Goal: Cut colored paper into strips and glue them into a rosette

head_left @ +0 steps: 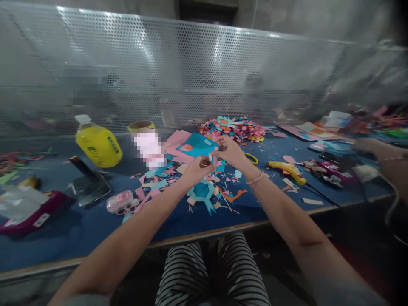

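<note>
A small strip of pink paper [215, 160] stands between my hands, its edges blurred. My right hand [232, 152] pinches it from above and the right. From the lower left, the fingertips of my left hand [198, 169] close on it too. Just below lies a light-blue paper rosette [201, 191] with a darker blue centre and two ribbon tails. Behind my fingers is a sheet of teal paper [197, 142], with pink paper [178, 140] beside it.
A heap of paper rosettes [234, 128] rests against the perforated metal screen [204, 63]. Right of me lies a yellow glue gun [288, 171] with a cord. A yellow bottle [98, 144] and a black stand [89, 187] are leftward. Another person's hand [371, 148] reaches in at right.
</note>
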Available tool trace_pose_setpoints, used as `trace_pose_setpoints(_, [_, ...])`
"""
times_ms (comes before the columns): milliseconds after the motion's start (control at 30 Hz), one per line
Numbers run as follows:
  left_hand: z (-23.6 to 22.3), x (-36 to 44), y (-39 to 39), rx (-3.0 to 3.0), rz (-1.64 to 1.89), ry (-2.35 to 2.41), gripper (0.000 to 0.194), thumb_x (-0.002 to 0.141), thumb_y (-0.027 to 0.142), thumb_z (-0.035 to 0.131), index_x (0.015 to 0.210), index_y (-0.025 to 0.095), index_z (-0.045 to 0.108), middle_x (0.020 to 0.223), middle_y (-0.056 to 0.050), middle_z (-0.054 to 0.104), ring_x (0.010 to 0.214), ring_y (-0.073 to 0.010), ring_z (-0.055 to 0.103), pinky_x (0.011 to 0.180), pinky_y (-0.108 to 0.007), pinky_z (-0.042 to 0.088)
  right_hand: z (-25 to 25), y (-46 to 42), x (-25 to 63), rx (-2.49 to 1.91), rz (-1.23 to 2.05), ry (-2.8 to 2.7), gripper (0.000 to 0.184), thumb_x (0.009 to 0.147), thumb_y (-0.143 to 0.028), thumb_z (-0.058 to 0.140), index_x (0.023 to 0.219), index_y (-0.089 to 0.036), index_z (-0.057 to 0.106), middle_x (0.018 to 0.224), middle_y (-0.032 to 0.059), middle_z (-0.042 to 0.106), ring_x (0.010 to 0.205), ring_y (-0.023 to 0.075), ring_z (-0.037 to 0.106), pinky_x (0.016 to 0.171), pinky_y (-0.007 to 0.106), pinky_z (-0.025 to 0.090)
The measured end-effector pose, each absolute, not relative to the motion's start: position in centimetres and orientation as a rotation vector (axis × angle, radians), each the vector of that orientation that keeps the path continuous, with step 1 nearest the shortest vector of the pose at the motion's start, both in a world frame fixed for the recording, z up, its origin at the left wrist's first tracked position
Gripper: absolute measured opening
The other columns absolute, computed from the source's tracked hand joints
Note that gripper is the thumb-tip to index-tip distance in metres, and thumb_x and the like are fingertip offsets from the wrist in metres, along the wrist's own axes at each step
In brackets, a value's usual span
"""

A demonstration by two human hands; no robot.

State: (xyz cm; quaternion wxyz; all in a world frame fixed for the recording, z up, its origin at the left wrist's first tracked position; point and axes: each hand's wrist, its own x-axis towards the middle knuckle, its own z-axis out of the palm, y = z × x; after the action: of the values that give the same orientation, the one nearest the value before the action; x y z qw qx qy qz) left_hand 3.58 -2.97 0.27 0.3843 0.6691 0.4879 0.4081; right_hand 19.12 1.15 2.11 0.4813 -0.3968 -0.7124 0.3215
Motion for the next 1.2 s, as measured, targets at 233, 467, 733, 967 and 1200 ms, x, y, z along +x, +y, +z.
trace_pose_setpoints(233, [-1.2, 1.7, -2.5, 1.632, 1.114, 1.305, 0.025, 0.061, 0.036, 0.067, 0.064, 0.015, 0.055, 0.054, 0.004, 0.051, 0.052, -0.0093, 0.046, 0.049, -0.022, 0.031, -0.6, 1.2, 16.9, -0.881, 0.798, -1.744, 0.026, 0.067, -0.035, 0.063, 0.084, -0.019, 0.052, 0.069, -0.0028, 0.050, 0.062, 0.0107, 0.050, 0.059, 0.026, 0.042])
trace_pose_setpoints(467, [-1.2, 1.9, -3.0, 1.435, 1.087, 1.244, 0.017, 0.058, 0.031, 0.066, 0.061, 0.015, 0.061, 0.052, 0.003, 0.055, 0.046, -0.0071, 0.042, 0.046, -0.021, 0.030, -0.9, 2.9, 19.5, -0.925, 1.035, -1.558, 0.023, 0.066, -0.040, 0.061, 0.071, -0.019, 0.052, 0.060, -0.0021, 0.054, 0.056, 0.0109, 0.053, 0.055, 0.025, 0.046])
trace_pose_setpoints(733, [-1.8, 1.5, -2.7, 1.363, 1.128, 1.261, 0.016, 0.060, 0.031, 0.066, 0.061, 0.016, 0.062, 0.049, 0.002, 0.053, 0.041, -0.0059, 0.037, 0.042, -0.022, 0.025, -1.8, 3.7, 21.3, -1.176, 0.677, -1.796, 0.010, 0.071, -0.016, 0.050, 0.077, -0.019, 0.057, 0.078, 0.0032, 0.063, 0.056, 0.0126, 0.059, 0.057, 0.028, 0.049])
trace_pose_setpoints(967, [-1.3, 1.1, -2.6, 1.349, 1.166, 1.268, 0.018, 0.063, 0.030, 0.065, 0.056, 0.015, 0.059, 0.041, 0.005, 0.039, 0.038, -0.0041, 0.026, 0.041, -0.023, 0.019, -2.3, 3.7, 20.9, -1.102, 0.728, -1.819, 0.025, 0.063, -0.005, 0.048, 0.081, -0.017, 0.060, 0.088, 0.0052, 0.066, 0.085, 0.0168, 0.063, 0.077, 0.033, 0.051])
trace_pose_setpoints(1200, [-1.8, 0.8, -2.0, 1.381, 1.189, 1.215, 0.019, 0.063, 0.033, 0.066, 0.061, 0.014, 0.063, 0.052, 0.000, 0.053, 0.046, -0.0072, 0.040, 0.044, -0.023, 0.030, -1.5, 2.2, 19.7, -0.988, 0.812, -1.819, 0.013, 0.073, -0.024, 0.055, 0.082, -0.018, 0.062, 0.087, 0.0057, 0.066, 0.083, 0.0164, 0.061, 0.078, 0.033, 0.048])
